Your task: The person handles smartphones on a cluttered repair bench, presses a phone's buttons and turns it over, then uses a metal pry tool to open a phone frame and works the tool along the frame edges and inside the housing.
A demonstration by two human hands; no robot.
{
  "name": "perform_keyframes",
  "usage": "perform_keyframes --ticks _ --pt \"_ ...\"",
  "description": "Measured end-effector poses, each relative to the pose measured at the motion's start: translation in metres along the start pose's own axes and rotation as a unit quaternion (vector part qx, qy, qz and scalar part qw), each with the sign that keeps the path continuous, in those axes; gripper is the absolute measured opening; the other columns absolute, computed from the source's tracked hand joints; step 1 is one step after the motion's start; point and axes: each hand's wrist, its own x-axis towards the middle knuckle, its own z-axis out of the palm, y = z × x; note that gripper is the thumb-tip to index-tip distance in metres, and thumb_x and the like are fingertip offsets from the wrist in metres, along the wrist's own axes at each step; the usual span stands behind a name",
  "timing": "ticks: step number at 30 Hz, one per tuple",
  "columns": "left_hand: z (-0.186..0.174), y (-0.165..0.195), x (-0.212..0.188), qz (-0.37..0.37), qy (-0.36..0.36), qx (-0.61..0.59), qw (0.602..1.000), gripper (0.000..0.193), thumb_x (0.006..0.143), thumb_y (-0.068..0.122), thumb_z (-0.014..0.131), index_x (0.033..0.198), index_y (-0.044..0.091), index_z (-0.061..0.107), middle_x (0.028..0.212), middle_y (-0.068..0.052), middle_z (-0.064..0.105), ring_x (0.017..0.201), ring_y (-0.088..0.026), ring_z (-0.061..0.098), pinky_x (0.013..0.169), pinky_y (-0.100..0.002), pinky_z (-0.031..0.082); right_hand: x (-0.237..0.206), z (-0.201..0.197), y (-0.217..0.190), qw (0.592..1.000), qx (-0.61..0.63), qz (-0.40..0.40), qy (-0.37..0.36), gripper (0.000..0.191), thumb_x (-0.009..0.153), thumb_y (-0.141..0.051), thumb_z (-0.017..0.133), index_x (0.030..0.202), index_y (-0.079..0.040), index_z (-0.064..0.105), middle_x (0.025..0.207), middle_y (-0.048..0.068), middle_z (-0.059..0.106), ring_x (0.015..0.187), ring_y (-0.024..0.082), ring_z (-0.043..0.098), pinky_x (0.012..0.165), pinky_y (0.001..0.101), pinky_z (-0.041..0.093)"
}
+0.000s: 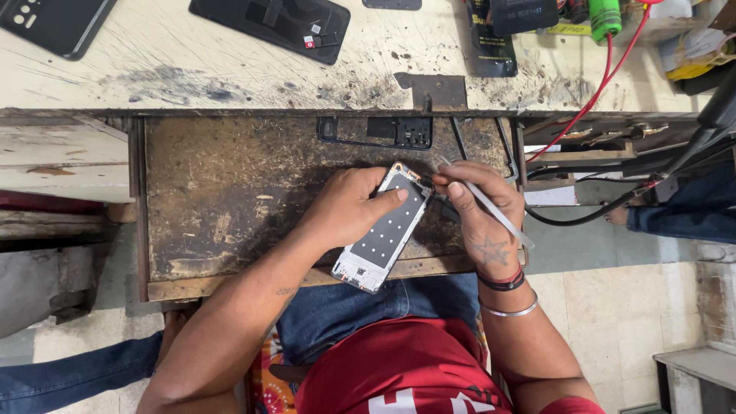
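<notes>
While the left hand [349,207] grips the phone frame [386,230], the right hand [479,211] pinches tweezers [491,207] beside a black bracket [379,132].

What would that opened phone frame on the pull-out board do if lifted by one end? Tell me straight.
The phone frame is probably stiff and light: it looks like a thin flat shell. It likely won't roll. Its lower end overhangs the board's edge, so it might tip off if the left hand let go.

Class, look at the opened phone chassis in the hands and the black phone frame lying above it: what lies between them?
Only bare, worn brown drawer board, in the head view.
</notes>
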Motion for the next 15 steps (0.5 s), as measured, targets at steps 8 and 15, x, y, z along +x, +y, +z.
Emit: perform_keyframes --ticks 8,15 --pt "0.0005 0.0004 0.0006 0.009 -0.006 0.014 1.0 0.026 0.092 0.033 0.067 0.101 0.01 0.075 0.073 -0.008 0.077 0.065 -0.018 0.077 0.061 -0.035 0.057 -0.0021 0.0018 -0.0041 0.999 -0.038 -0.018 -0.013 0.029 0.104 -0.011 0.069 0.128 0.006 0.068 0.129 0.015 0.064 0.114 0.023 0.072 0.103 0.0343 0.06" --pt "0.0016 -0.0023 0.0013 0.02 -0.005 0.022 1.0 0.026 0.092 0.033 0.067 0.102 0.01 0.074 0.073 -0.007 0.076 0.065 -0.017 0.077 0.061 -0.035 0.057 -0.0082 0.0024 0.0043 0.998 0.004 0.065 0.014 0.033 0.099 -0.006 0.073 0.128 0.007 0.066 0.118 0.019 0.073 0.105 0.022 0.074 0.098 0.0333 0.061"
